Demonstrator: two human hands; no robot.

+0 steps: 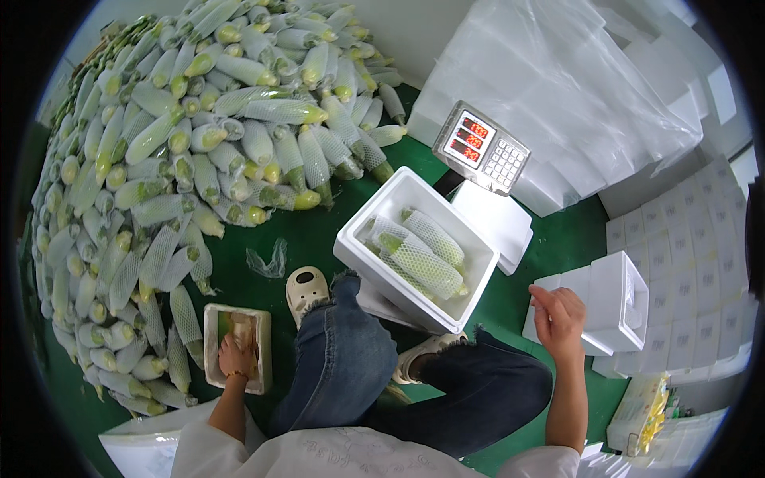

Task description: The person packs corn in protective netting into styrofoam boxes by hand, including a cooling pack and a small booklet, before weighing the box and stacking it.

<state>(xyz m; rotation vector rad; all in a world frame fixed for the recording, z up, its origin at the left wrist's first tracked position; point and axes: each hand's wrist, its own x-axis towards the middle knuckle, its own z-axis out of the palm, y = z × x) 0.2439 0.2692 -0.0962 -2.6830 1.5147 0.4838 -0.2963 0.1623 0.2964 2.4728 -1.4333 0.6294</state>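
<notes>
My left hand (235, 355) reaches into a small white foam box (267, 352) on the floor, left of my feet. Brownish and clear items (245, 327) lie in it; whether my fingers grip one is hidden. My right hand (560, 316) is raised at the right, fingers loosely bent, with nothing visible in it. Between my hands, a larger open white foam box (382, 281) sits tilted in view beside a digital price scale's display (482, 147). Inside it lie several long pale-green pieces of produce (421, 263) in white foam net sleeves.
A tall heap of similar netted produce (239, 131) fills the left. White foam lids (499, 221) lie right of the box. Plastic-covered white stacks (550, 89) stand behind the scale, with foam boxes (603, 302) at the right. Clear plastic film (269, 260) lies on the green floor (239, 248).
</notes>
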